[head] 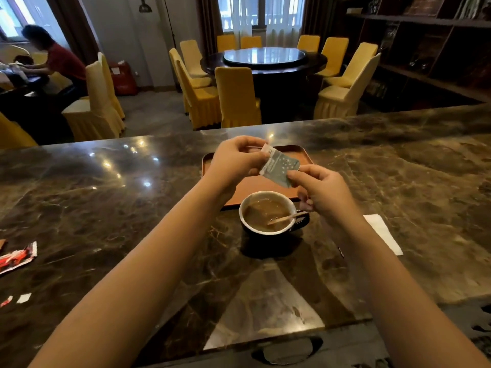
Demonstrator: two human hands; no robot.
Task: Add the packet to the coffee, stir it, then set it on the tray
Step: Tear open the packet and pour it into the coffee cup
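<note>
A small teal packet (280,166) is held in the air between both hands, above the tray and just beyond the cup. My left hand (235,162) pinches its upper white edge. My right hand (322,192) pinches its lower right corner. Below stands a dark cup (268,215) with a white inside, full of brown coffee, on the marble counter. A wooden stirrer (288,217) leans in the coffee over the cup's right rim. The orange-brown tray (255,185) lies right behind the cup, partly hidden by my hands.
A white napkin (382,233) lies on the counter right of the cup. A torn red wrapper (17,257) and small scraps (24,298) sit at the far left. Beyond the counter's far edge are yellow chairs, a round table and a seated person.
</note>
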